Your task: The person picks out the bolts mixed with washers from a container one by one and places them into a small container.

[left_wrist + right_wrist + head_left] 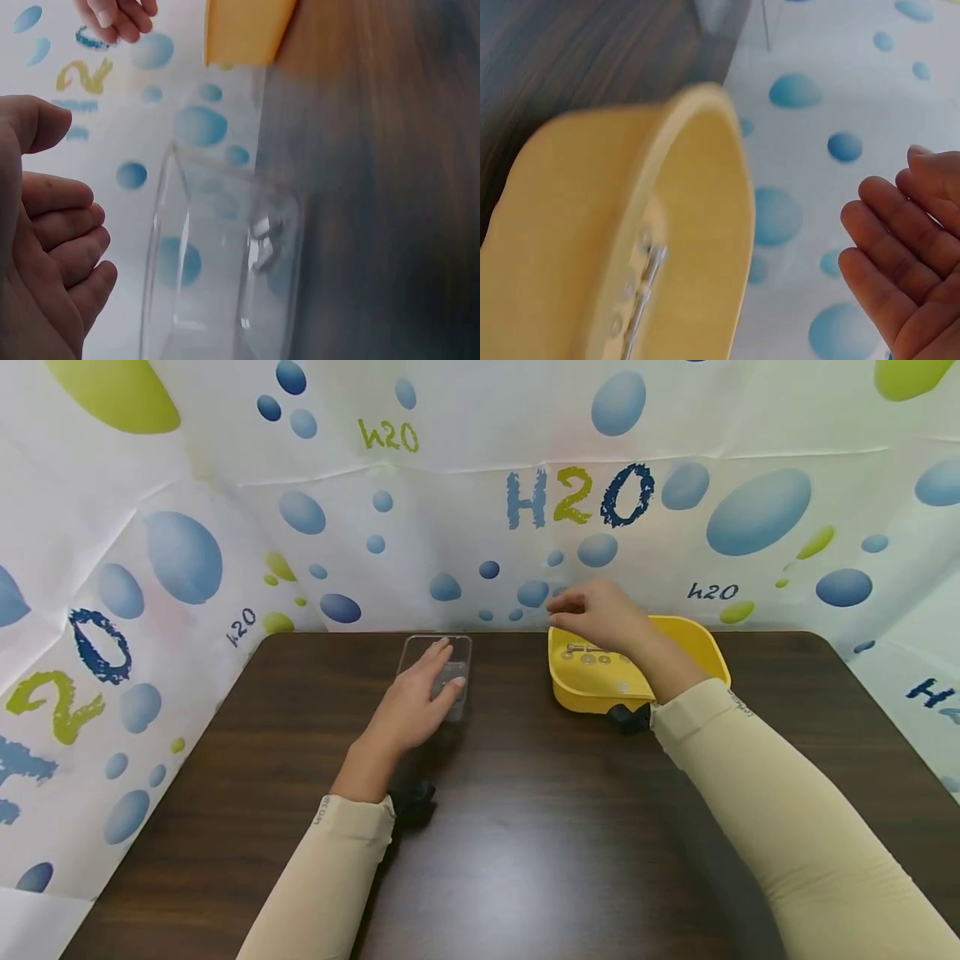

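White backdrop (450, 518) with blue and green blobs and "H2O" lettering wraps round the far side and both flanks of a dark wood-look table (525, 827), which has a soft patch of glare near the middle. Far side, a bit left of centre, sits a clear plastic box (461, 652), and the left wrist view shows a few shiny metal bits (264, 247) inside it, too blurry for me to name. Left hand (411, 706) is over that box, fingers loose and relaxed, not grasping anything, with a visible gap to the plastic. Over to the right, also by the far edge, there's a yellow bin (592, 700) with a bolt (587, 648) and some washers (588, 659) in it. Right hand (600, 614) hangs above the bin's far left corner, fingers softly bent, looks released, and the right wrist view has the palm in plain sight, apart from the rim. Both arms are in cream sleeves (780, 835), with a black gadget (412, 802) at each wrist
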A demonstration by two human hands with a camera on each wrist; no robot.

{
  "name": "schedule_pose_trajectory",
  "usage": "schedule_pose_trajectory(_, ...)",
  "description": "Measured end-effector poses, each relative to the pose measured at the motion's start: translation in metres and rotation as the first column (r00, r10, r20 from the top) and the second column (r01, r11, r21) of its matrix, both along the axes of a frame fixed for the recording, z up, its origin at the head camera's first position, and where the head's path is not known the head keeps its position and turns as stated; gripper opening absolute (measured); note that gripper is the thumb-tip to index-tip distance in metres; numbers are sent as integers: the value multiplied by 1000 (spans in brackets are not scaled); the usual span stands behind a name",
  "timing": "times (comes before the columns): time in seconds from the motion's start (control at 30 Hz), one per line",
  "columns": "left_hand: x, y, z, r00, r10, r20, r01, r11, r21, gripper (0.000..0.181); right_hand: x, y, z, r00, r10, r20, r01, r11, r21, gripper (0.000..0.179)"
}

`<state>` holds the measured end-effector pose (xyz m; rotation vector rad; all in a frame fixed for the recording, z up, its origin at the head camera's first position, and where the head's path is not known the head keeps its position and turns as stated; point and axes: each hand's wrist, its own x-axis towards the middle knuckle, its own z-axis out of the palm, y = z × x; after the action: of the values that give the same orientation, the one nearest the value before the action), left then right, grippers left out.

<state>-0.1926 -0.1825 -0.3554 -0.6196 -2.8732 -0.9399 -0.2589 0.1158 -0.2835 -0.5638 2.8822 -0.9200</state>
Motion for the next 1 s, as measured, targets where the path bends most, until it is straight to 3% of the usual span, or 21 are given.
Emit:
schedule_pose_trajectory(0.23, -1, 36, 5, 998, -59, -7, 59, 998, -26, 64, -4, 34, -4, 993, -82, 81, 81, 997, 13, 38)
schedule_pose_trajectory(0.63, 2, 106, 8, 993, -91, 71, 97, 991, -90, 66, -13, 82, -11, 964, -210, 161, 197, 976, 98, 43)
schedule_pose_trajectory(1.0, 4, 147, -6, 995, -52, 86, 65, 986, -155, 71, -20, 98, -5, 927, -278, 253, 236, 954, 184, 43)
